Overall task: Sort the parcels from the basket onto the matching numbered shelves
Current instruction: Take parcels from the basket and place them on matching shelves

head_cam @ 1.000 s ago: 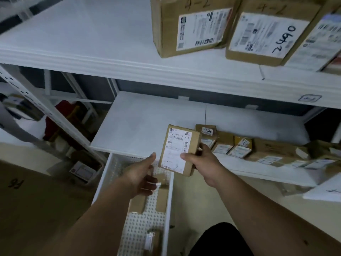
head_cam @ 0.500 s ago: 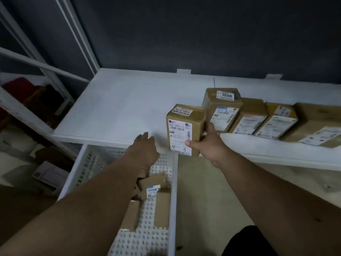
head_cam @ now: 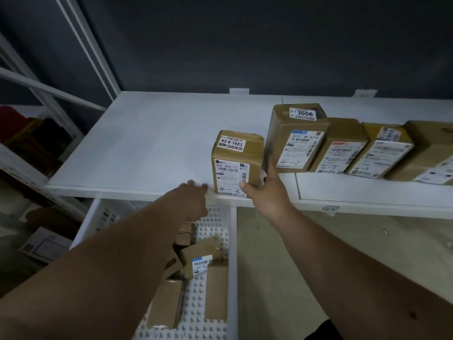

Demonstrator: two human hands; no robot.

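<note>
- Head view: a brown parcel (head_cam: pixel 236 163) stands upright on the front edge of the white shelf (head_cam: pixel 147 143), its long axis vertical and its label facing the camera with "4-3" handwritten at the bottom.
- The right hand (head_cam: pixel 266 190) pinches the parcel at its lower right corner: the thumb lies on the front face, and a finger runs up the right side, in the gap between this parcel and the taller box (head_cam: pixel 295 141) just beside it.
- That taller box and the row of boxes to its right also carry "4-3", so I judge this to be the matching shelf, with the parcel all but placed.
- The left hand (head_cam: pixel 193 197) holds nothing; its fingers reach forward, relaxed, with the tips at the shelf's front lip just left of the parcel, not touching it.
- The basket (head_cam: pixel 232 253) sits below the shelf edge under the left arm, with several more parcels (head_cam: pixel 201 258) lying flat in it.
- The relation that matters next: the parcel lies straight ahead of the right hand, which only has to let go and draw back, while the basket's parcels lie down and back from the left hand, the nearer one for the next pick.
</note>
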